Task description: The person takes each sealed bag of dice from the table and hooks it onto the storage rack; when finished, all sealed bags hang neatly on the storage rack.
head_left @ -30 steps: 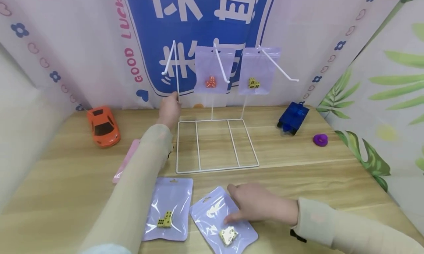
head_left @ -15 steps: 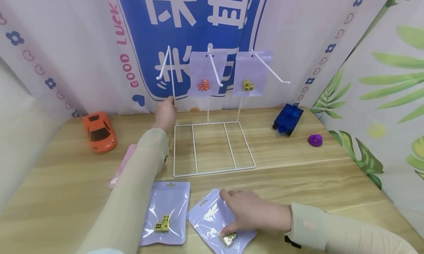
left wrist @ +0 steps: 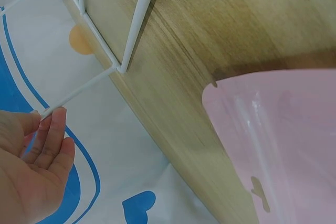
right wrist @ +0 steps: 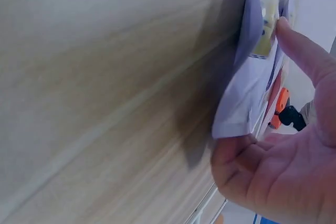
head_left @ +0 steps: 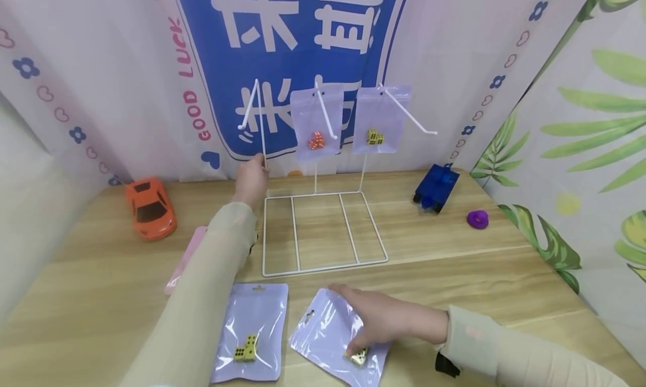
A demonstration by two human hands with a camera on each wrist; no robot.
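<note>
My left hand (head_left: pixel 251 180) pinches the left upright wire of a white wire display rack (head_left: pixel 264 235) between thumb and fingertips, as the left wrist view shows. My right hand (head_left: pixel 383 318) grips a lilac zip bag (head_left: pixel 323 333) with dice inside. In the right wrist view its thumb presses near the gold dice (right wrist: pixel 265 40) while the fingers curl at the bag's edge, which stands off the table. Beside it lies another lilac bag (head_left: pixel 257 308) with yellow dice. On the rack hang a lilac bag with orange dice (head_left: pixel 304 115) and one with yellow dice (head_left: pixel 368 112); the left hook (head_left: pixel 248 107) is bare.
Partly behind my left forearm lies a pink bag (head_left: pixel 184 258). An orange toy car (head_left: pixel 151 210) is at the back left. At the right are a blue toy vehicle (head_left: pixel 436 188) and a small purple ring-shaped thing (head_left: pixel 477 219). A printed cloth hangs behind the rack.
My right hand has closed on the lilac bag, its thumb moving onto the dice and the bag bending up. The bag with orange dice now hangs slightly tilted. My left hand stays on the wire.
</note>
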